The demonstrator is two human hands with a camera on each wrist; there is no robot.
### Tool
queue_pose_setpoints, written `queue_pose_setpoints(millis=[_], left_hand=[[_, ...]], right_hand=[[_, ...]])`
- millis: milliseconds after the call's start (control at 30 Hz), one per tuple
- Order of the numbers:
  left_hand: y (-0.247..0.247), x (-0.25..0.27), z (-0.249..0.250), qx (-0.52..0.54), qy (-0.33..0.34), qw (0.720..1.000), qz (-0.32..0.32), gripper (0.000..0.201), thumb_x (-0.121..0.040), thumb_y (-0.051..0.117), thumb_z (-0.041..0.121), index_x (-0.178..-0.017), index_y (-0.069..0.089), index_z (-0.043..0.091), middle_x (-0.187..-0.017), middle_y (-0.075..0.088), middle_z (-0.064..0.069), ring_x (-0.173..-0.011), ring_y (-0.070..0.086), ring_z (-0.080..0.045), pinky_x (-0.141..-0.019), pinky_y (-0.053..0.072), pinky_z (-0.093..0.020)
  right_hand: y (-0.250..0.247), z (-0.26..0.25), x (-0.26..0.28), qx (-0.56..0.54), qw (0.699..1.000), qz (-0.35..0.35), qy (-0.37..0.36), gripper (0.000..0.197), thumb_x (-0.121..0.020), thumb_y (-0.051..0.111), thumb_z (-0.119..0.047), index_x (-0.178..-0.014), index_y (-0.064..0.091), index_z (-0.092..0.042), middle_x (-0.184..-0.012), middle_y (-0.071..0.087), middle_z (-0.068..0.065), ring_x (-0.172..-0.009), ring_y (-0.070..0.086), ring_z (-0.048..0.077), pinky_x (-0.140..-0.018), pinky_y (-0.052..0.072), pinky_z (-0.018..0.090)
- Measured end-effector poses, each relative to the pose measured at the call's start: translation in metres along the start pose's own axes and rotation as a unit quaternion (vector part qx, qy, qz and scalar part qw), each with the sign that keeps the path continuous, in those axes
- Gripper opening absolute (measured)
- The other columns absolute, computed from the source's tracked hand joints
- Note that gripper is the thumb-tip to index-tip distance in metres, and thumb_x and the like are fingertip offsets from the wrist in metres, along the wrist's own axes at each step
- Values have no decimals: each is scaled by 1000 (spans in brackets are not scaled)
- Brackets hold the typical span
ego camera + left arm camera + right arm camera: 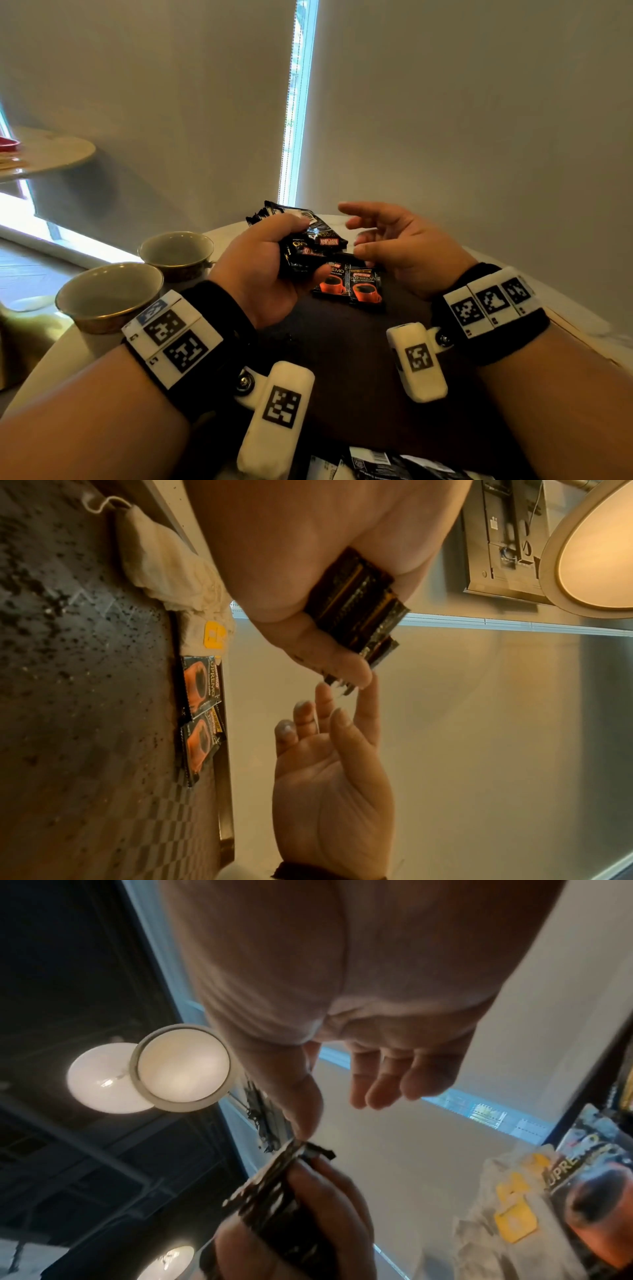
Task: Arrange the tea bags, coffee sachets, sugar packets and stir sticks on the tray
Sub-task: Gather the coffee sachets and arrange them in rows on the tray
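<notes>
— Nearest to us, down at the bottom edge, lie some loose dark packets [383, 464] with a barcode showing. Are those waiting their turn?

— Looks that way, though I can't read what they are. The work is going on further out, over the dark tray [342, 359].

— What has the left hand [260, 270] got?

— A bundle of coffee sachets [308, 245], black ones, fanned a little, with fingers and thumb curled round the lot. From the left wrist view you can see the stack's edges [359, 607] wedged between thumb and palm.

— And the right hand [394, 243]?

— Empty, fingers loosely spread, held just beside the bundle. Its fingertips [323, 693] are close to the bundle's far corner; whether they actually touch it I can't tell.

— So which step is this?

— Laying out the coffee, I'd say. Two sachets [349, 286] already lie face up, side by side, at the far end of the tray, orange cups showing. Tea bags [171, 569] sit beyond them, one with a yellow tag.

— Next move?

— My guess: the right hand pinches one sachet off the top of the fan, without dragging its neighbours out, and sets it down beside the pair, edges in line. The left has to loosen just enough to let one slip free.

— Sugar? Stir sticks?

— None that I can make out. Just two cups [113, 294] on the table [58, 359] to the left of the tray.
</notes>
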State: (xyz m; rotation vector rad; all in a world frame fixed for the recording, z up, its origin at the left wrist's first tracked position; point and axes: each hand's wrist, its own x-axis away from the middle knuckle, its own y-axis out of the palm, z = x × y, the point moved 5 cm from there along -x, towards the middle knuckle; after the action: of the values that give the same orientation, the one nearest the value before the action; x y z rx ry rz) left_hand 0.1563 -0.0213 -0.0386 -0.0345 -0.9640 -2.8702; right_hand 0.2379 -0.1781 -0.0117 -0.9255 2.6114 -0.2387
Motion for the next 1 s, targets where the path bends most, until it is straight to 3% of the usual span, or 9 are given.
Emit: queue_pose_setpoints(millis=[167,333,467,567,633,700,800,867,1000], left_hand=[[2,0,-2,-3,-14,1000,-16,38,-96,58,25,-128,59,4,-92,71,-16,-67,72,-23,-43,53,-25],[1,1,-3,7,-25,999,-21,42,-97,58,27,-133,58,4,-98,71,-18,-67,72,-23,-43,53,-25],[2,2,-3,1,-25,1000,-15,30,-98,58,26,-122,61,9,-88,70,-14,-62,71,-20,-41,53,-24],[1,1,-5,-3,-34,999,-10,25,-97,59,27,-117,62,11,-91,69,-14,-64,71,-21,-42,53,-24],[1,0,-6,-4,-38,999,-8,25,-98,59,27,-116,62,10,-91,69,-14,-65,71,-21,-42,53,-24],[2,0,-6,-5,-43,999,-12,29,-98,59,30,-117,63,9,-89,70,-13,-67,71,-21,-42,53,-24],[0,-3,-8,-4,-54,999,-9,40,-95,64,38,-119,61,6,-84,68,-12,-68,69,-23,-41,54,-26],[-6,-6,-9,-8,-58,998,13,48,-92,68,39,-122,57,4,-85,63,-12,-70,67,-22,-42,54,-26],[-11,-7,-5,0,-25,998,62,34,-95,63,28,-119,59,4,-86,62,-10,-66,65,-18,-43,51,-25]], right_hand=[[10,-3,4,16,1000,-13,5,42,-70,77,-17,-107,77,-37,-88,65,9,-86,65,24,-87,54,40],[12,-4,6,60,998,-11,-3,51,-64,81,-23,-112,74,-41,-105,59,27,-101,63,42,-95,55,54],[14,-3,5,62,998,15,-29,37,-73,74,-23,-108,76,-37,-92,65,15,-90,65,31,-93,53,60],[13,-1,4,73,996,19,-45,30,-74,72,-31,-104,77,-38,-97,66,21,-93,64,40,-92,51,64],[14,-3,5,58,997,23,-55,26,-78,73,-27,-101,78,-36,-103,68,20,-99,65,41,-94,52,61],[14,-4,5,44,997,38,-58,26,-87,68,-12,-98,79,-33,-105,73,10,-102,69,31,-93,55,52],[8,-3,4,65,989,115,-60,26,-95,64,-14,-88,78,-36,-91,74,-2,-81,67,16,-74,53,37],[1,3,2,47,982,179,-38,18,-96,64,-20,-85,74,-30,-82,71,0,-69,60,17,-62,48,33],[-12,26,-3,29,973,218,69,4,-98,61,-16,-96,63,-18,-77,69,4,-55,57,14,-43,41,27]])
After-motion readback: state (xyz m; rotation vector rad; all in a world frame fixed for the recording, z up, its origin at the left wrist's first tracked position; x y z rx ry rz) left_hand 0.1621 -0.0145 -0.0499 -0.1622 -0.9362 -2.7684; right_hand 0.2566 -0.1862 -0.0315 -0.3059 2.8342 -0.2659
